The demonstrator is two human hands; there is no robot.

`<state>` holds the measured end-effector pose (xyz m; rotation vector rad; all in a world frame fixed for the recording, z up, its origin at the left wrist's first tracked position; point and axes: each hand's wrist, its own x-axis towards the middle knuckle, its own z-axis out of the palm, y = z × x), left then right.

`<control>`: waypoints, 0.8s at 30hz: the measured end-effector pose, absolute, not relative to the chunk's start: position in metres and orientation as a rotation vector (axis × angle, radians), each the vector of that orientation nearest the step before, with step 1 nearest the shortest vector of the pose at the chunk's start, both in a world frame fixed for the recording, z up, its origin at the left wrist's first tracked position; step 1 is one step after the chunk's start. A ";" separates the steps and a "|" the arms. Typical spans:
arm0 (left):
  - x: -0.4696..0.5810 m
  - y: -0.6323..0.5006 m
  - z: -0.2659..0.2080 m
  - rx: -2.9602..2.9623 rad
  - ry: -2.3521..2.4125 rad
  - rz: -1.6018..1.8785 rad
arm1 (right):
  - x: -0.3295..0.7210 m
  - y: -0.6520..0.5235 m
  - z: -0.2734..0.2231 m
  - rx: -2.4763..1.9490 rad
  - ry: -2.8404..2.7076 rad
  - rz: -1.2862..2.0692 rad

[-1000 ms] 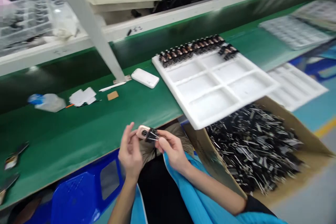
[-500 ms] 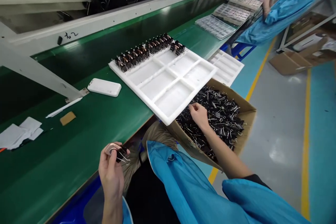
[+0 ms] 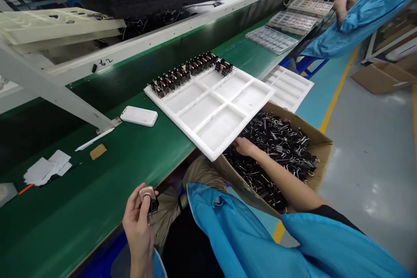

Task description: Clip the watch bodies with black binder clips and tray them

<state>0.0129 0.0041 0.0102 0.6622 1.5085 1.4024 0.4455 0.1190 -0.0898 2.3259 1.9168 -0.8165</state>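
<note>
Green worktop (image 3: 97, 202), left half of frame. Your left hand (image 3: 138, 222), bottom left-centre, pinches a rose-gold part (image 3: 148, 190) with black binder clip (image 3: 154, 206). Your right hand (image 3: 244, 146), centre-right, is in the clip-filled cardboard box (image 3: 322, 144); can't tell its grip.

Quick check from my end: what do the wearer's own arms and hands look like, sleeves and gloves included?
The left hand and right hand show no gloves. The right forearm is bare up to a black sleeve, with a loose bright blue garment over it. Beside the left forearm, blue cloth with pale edging shows.
</note>
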 end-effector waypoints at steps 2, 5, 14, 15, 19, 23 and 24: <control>0.010 0.005 0.007 0.660 1.514 1.399 | 0.462 0.106 -0.072 2.336 1.961 -0.833; 0.008 0.009 0.002 0.700 1.518 1.370 | 0.481 0.083 -0.036 2.461 2.050 -0.751; 0.003 0.022 0.007 0.992 1.533 1.245 | 0.478 0.068 0.045 3.356 2.053 -1.220; 0.004 0.021 0.010 1.004 1.532 1.250 | 0.466 0.073 0.052 3.295 2.100 -1.591; 0.007 0.019 0.028 1.007 1.550 1.304 | 0.383 0.095 0.069 2.535 2.100 -2.830; 0.004 0.021 0.041 1.023 1.500 1.384 | 0.283 0.110 0.058 1.766 1.947 -3.320; 0.002 0.021 0.043 1.034 1.479 1.394 | 0.262 0.112 0.053 1.660 1.932 -3.323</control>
